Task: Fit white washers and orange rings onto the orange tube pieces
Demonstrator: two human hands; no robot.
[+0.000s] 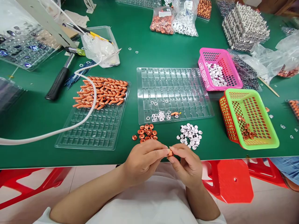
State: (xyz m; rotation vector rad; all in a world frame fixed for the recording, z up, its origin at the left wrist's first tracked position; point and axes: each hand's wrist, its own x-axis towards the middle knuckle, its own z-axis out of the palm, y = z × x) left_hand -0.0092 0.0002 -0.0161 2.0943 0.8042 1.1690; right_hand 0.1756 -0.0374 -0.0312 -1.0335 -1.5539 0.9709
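Both hands meet at the table's front edge, fingertips pinching one small round copper-coloured part (170,153). My left hand (146,160) is closed on its left side, and my right hand (187,163) grips it from the right with thumb and fingers. Just beyond the left hand lies a pile of copper-coloured round parts with centre holes (146,132). White discs, some with dark marks, form another pile (190,135) beyond the right hand. A clear compartment tray (177,90) behind them carries loose white rings (161,116) and a small orange piece (174,114).
Left stands another clear tray (93,130) with stacked copper-coloured parts (102,91), crossed by a white tube (87,119). A hammer (60,79) lies beyond it. Right are a pink basket (234,88) of white discs and a green basket (272,143) holding copper parts.
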